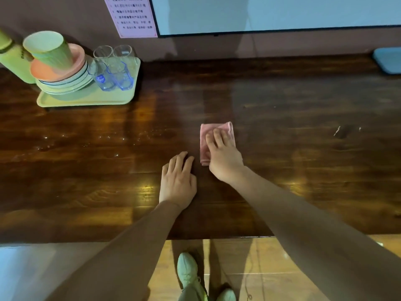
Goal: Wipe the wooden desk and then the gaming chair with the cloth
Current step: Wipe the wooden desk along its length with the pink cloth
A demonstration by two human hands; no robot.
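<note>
Right hand (224, 157) flat on cloth (205, 140); left hand (178, 181) flat on desk (282, 127).

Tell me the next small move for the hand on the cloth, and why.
Probably slide the pink cloth rightward under the right hand, which presses it flat on the desk: pale scraps lie that way, while the left hand rests on its other side.

R hand (224, 158) presses pink cloth (206, 137) on wooden desk (303, 148) — L hand (178, 181) flat beside.
</note>
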